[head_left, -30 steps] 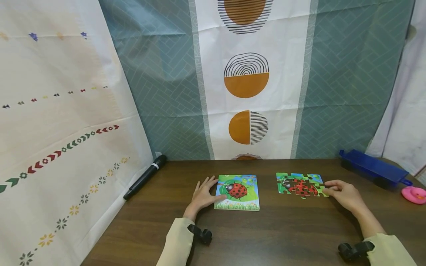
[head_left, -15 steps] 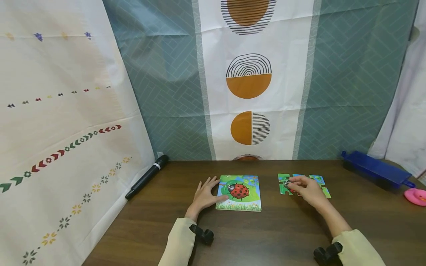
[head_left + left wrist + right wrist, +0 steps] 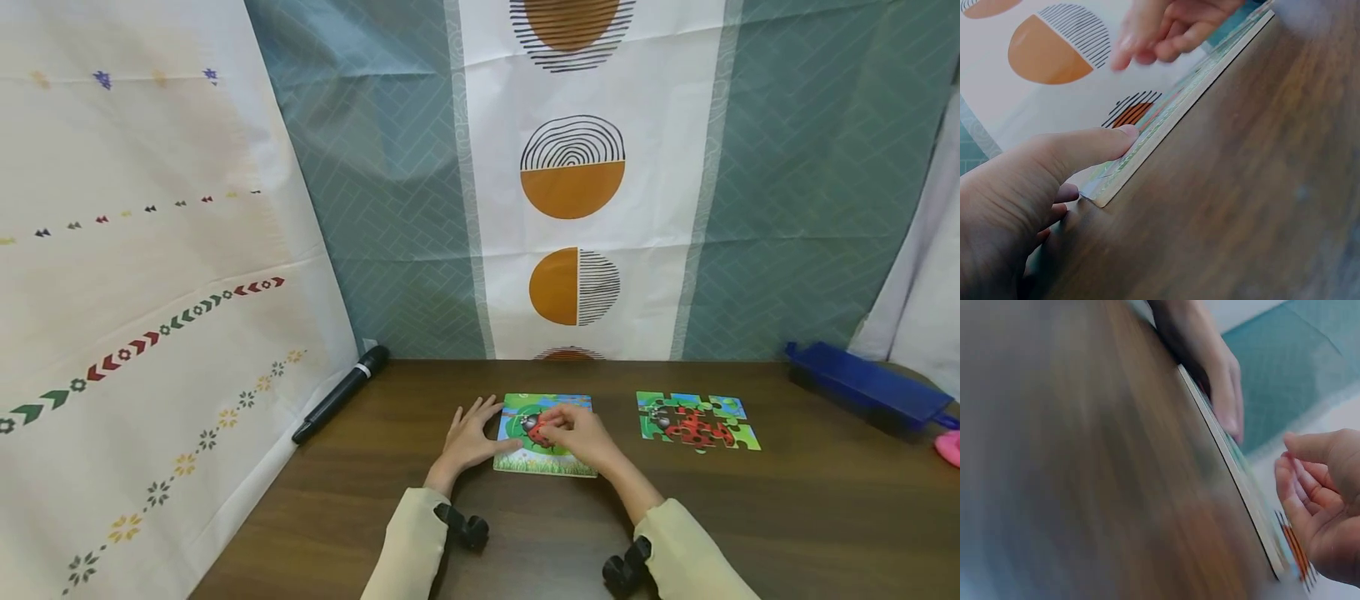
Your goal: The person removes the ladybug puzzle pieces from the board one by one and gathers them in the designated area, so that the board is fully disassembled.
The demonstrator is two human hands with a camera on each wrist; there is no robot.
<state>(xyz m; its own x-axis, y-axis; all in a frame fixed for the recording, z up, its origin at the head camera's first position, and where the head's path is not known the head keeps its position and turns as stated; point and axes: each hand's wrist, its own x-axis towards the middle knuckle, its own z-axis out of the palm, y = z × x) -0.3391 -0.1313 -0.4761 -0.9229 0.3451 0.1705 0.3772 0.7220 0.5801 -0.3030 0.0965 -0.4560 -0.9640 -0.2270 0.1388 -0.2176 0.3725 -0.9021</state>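
Observation:
A square ladybug picture board (image 3: 543,461) lies flat on the table. My left hand (image 3: 471,442) is at its left edge, thumb resting on the top face and the other fingers extended beside the edge. Over the board's right half hovers my right hand (image 3: 581,435), fingers loosely curled with thumb and index tips close together. In the right wrist view, nothing shows between the fingertips of this right hand (image 3: 1322,500), and they stand apart from the board (image 3: 1225,456). To the right lies a ladybug jigsaw puzzle (image 3: 693,425), its pieces loosely joined with small gaps.
The brown wooden table (image 3: 540,533) runs back to a hanging patterned curtain (image 3: 390,250). A black marker-shaped object (image 3: 341,396) lies at the left. At the right are a blue plastic tray-like object (image 3: 870,383) and a pink rubber duck (image 3: 948,447).
My right hand has moved left from the jigsaw puzzle to above the picture board. The puzzle looks the same as before. My left hand has stayed at the board's edge.

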